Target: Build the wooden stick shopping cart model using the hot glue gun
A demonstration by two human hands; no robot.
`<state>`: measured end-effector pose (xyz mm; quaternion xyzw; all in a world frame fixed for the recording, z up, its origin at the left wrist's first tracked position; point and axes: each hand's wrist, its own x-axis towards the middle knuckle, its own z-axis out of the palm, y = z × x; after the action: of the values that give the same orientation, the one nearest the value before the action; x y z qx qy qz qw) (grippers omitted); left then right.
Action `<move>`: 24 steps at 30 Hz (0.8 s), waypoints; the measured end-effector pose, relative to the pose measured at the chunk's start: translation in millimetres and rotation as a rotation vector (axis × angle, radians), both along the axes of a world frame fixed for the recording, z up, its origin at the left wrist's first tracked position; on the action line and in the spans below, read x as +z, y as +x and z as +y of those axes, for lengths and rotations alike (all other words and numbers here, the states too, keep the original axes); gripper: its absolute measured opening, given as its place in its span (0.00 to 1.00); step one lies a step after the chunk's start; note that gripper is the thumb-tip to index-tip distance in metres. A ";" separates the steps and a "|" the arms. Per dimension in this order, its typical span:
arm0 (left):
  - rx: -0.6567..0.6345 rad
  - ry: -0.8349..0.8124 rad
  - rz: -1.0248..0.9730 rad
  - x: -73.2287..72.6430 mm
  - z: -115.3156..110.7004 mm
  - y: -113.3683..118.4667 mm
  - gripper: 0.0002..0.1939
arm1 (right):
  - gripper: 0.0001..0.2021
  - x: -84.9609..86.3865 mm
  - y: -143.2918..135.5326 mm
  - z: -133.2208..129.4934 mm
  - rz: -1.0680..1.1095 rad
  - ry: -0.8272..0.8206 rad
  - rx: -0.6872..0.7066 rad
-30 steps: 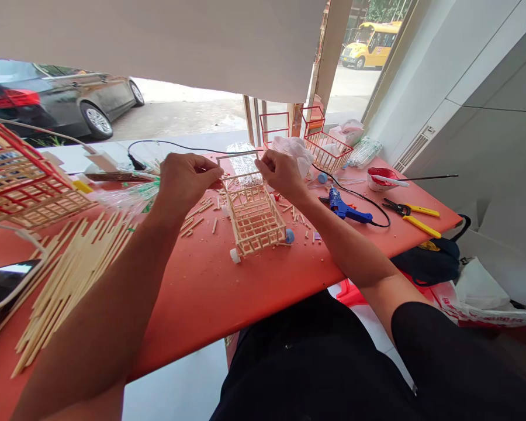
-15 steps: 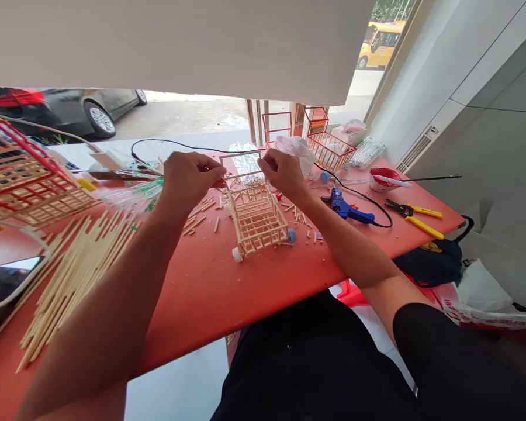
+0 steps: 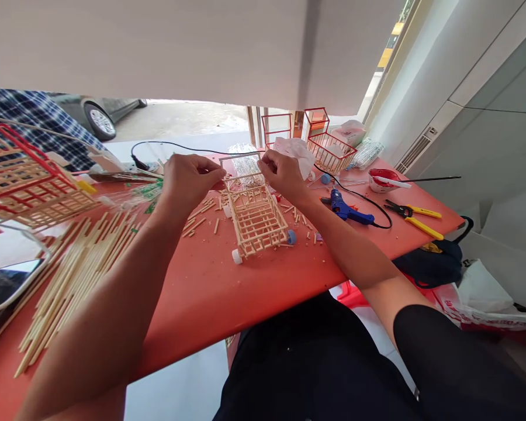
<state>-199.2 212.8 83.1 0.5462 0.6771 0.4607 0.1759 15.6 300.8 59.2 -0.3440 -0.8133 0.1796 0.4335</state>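
Observation:
A small cart made of wooden sticks (image 3: 259, 221) stands on the red table, with bottle caps for wheels. Its upright stick frame (image 3: 240, 155) rises at the far end, between my two hands. My left hand (image 3: 193, 178) pinches the left side of that frame with thumb and forefinger. On the opposite side, my right hand (image 3: 284, 174) grips the frame's right edge between its fingertips. A white bottle cap (image 3: 236, 256) and a blue bottle cap (image 3: 291, 237) sit at the cart's near corners.
Loose wooden sticks (image 3: 76, 280) and a phone (image 3: 9, 283) lie left. To the right are a blue glue gun (image 3: 348, 209), yellow-handled pliers (image 3: 414, 217) and a red-stained cup (image 3: 383, 180). A red-edged stick cart (image 3: 26, 175) stands far left; another (image 3: 331, 149) stands at the back.
Both hands keep their hold on the frame, almost unmoved. A person in checked cloth has come into view outside at the left, and a shadow now crosses the blind.

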 end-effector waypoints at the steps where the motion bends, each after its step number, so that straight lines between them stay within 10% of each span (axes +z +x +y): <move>1: -0.002 0.001 0.001 -0.5 0.2 -0.2 0.08 | 0.14 0.1 0.0 -0.1 0.000 -0.002 0.002; 24: 0.031 -0.029 0.024 20.4 -12.3 15.2 0.04 | 0.13 0.4 1.5 -0.3 0.023 -0.011 0.021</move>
<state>-184.0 200.5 103.5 0.5384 0.6942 0.4470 0.1685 17.2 300.5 59.5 -0.3357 -0.8109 0.1924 0.4391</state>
